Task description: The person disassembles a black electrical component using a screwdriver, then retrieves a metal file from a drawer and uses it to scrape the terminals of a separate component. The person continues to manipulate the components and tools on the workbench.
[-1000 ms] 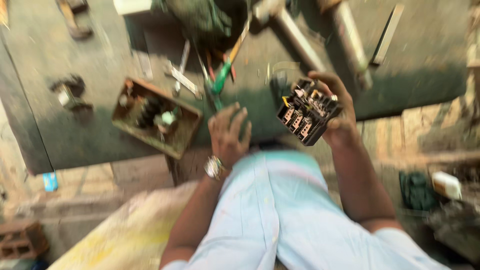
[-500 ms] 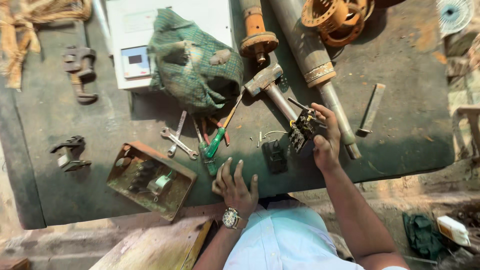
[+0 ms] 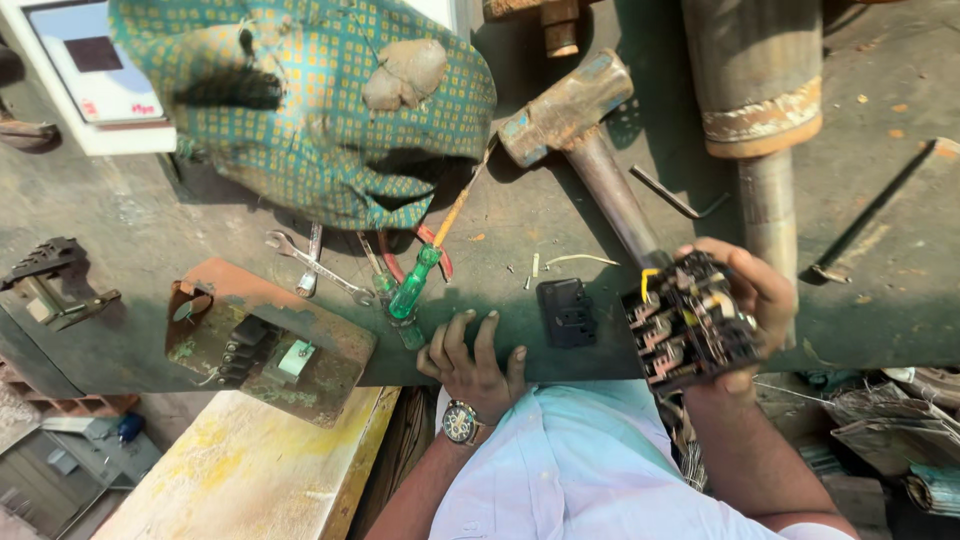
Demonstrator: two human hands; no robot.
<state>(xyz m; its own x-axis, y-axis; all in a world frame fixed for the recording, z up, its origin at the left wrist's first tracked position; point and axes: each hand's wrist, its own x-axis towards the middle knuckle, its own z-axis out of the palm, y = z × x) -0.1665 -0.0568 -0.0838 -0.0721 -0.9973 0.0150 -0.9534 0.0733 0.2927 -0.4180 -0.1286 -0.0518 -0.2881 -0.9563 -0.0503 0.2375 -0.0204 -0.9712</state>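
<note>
My right hand [image 3: 750, 295] grips a black electrical switch block [image 3: 688, 325] with metal contacts and a yellow wire, held over the near edge of the green metal bench [image 3: 130, 230]. My left hand [image 3: 475, 362], with a wristwatch, rests flat on the bench edge with fingers spread, holding nothing. Just beyond its fingers lie a green-handled screwdriver [image 3: 413, 285] and a small black plastic cover [image 3: 566, 312]. A hammer [image 3: 585, 135] lies diagonally behind the cover, its handle running toward my right hand.
A green patterned cloth [image 3: 300, 110] is heaped at the back, beside a white meter box [image 3: 85, 75]. Spanners [image 3: 315, 262], red-handled pliers [image 3: 432, 250], a rusty open metal box [image 3: 262, 345], a hex key [image 3: 675, 195] and a thick steel shaft [image 3: 765, 110] lie around.
The view has closed in on the bench. My right hand has brought the switch block down to the near edge. My left hand stays on the bench edge.
</note>
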